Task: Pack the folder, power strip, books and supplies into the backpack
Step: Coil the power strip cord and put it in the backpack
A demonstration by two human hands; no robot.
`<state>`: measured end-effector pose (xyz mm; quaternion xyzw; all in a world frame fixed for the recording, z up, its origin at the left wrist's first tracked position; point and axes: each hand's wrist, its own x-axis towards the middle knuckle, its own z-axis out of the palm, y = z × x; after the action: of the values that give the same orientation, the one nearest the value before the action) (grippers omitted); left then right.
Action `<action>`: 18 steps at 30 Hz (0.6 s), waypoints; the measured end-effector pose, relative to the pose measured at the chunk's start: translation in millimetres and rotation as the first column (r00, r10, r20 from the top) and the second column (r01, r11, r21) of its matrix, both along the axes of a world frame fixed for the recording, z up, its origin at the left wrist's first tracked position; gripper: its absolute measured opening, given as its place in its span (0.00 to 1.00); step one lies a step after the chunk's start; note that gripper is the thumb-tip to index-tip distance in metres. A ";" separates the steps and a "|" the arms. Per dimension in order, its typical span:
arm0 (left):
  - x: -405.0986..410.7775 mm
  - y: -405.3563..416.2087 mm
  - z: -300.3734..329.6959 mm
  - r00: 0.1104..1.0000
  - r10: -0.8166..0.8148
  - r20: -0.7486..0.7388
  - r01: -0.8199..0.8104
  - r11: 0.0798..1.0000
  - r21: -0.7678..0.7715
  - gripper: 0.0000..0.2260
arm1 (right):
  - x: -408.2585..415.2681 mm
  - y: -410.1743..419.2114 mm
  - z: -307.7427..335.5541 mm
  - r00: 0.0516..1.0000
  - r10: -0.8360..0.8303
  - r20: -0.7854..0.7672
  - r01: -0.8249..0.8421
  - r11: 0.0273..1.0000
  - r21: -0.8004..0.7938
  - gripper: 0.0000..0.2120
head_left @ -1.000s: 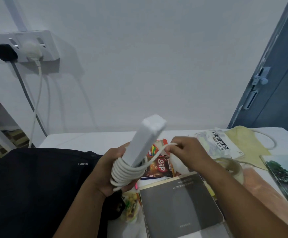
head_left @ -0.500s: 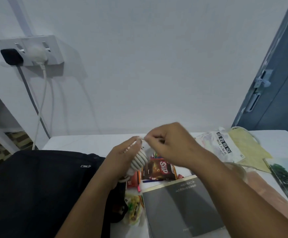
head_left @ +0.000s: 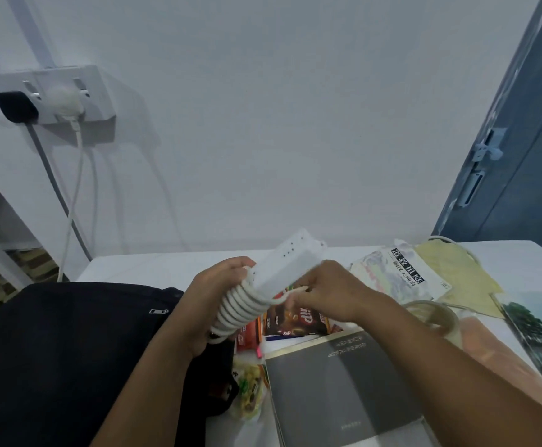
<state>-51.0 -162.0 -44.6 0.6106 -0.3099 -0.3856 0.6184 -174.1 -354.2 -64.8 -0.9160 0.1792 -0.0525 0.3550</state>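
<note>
Head view, only cam. Step in hand, by the look of it: winding the cord round the white plastic power strip (head_left: 290, 264) before packing. To do it well: keep each turn snug vs. the last, no crossing; hold the coils pinned w/ the thumb so nothing springs loose; tuck the plug end under a turn at the finish; then slide strip lengthwise into the bag, cord side down.

Left hand (head_left: 213, 303) curled round the lower part of the strip, fingers clamped over the stacked white cord coils (head_left: 239, 309). Right hand (head_left: 326, 293) pinching the free run of cord just right of the coils, fingertips closed on it. Strip tilted, far end pointing up and right, raised above the white bench (head_left: 153, 269), between both hands, touching both.

Black fabric backpack (head_left: 69, 350) flat on bench at left, just below and beside left wrist; can't tell if main zip is open. Grey hardcover book (head_left: 343, 391) below right forearm, not yet packed. Snack packets (head_left: 295, 321) directly under the strip. Yellow paper folder (head_left: 456, 279) and white booklet w/ black print (head_left: 402, 272) further right, well apart from hands. Clear tape roll (head_left: 431, 314) near right forearm.
</note>
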 end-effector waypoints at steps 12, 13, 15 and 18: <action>9.6 -37.8 19.8 0.766 -0.065 0.640 -0.143 0.953 0.268 0.04 | 37.4 8.6 110.3 0.992 0.124 -0.016 -0.124 0.957 -0.261 0.08; 10.9 -39.5 16.5 0.812 0.003 0.584 -0.165 0.960 0.226 0.06 | 36.3 13.8 109.3 0.991 0.136 -0.005 -0.133 0.963 -0.235 0.09; 14.2 -40.3 9.7 0.890 0.136 0.435 -0.226 0.960 0.162 0.10 | 31.2 20.8 98.1 0.990 0.144 0.006 -0.140 0.973 -0.183 0.13; 20.7 -37.5 1.5 0.937 0.295 0.188 -0.325 0.933 0.156 0.12 | 22.4 18.1 69.6 0.987 0.076 0.138 -0.053 0.984 -0.169 0.21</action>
<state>-30.3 -199.5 -43.1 0.7358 -0.2212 -0.2594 0.5851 -151.8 -336.1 4.7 -0.9413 0.1184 -0.1215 0.2918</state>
